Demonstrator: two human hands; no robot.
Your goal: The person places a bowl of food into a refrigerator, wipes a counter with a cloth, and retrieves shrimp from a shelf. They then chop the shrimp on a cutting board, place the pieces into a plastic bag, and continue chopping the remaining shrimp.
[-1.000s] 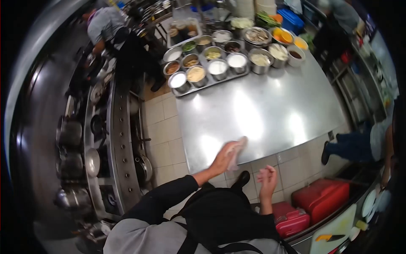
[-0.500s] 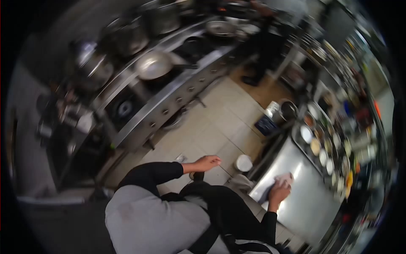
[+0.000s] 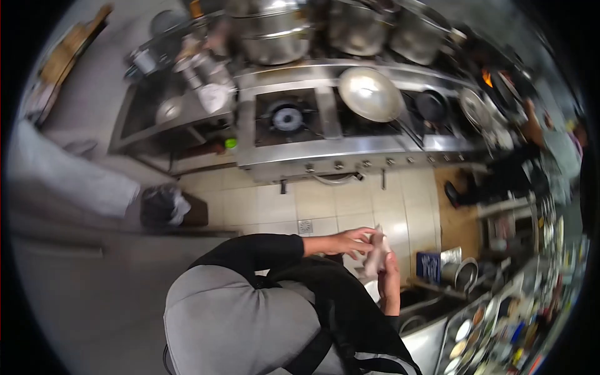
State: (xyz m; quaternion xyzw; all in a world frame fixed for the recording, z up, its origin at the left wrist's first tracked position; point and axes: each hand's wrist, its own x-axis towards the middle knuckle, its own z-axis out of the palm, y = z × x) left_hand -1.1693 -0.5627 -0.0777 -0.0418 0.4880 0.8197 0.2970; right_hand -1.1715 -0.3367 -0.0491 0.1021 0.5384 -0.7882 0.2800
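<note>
In front of my body, above the floor, a crumpled pale pinkish cloth [image 3: 374, 257] is between my two hands. My right hand [image 3: 390, 282] grips it from the right side, thumb and fingers pointing up along it. My left hand [image 3: 349, 242] reaches in from the left, its curved fingers closed at the cloth's upper left edge. Part of the cloth is hidden by the fingers.
A long stove [image 3: 325, 150] runs across ahead, bearing a wok [image 3: 372, 94] and tall pots [image 3: 359, 30]. At the right a co-worker [image 3: 559, 156] stands near a flame. A steel counter [image 3: 425, 347] with food containers lies lower right. A black-lined bin [image 3: 164, 206] stands left.
My right hand has lifted the cloth off the steel counter and brought it leftward. My left hand has come to it. The view has turned left toward the stove.
</note>
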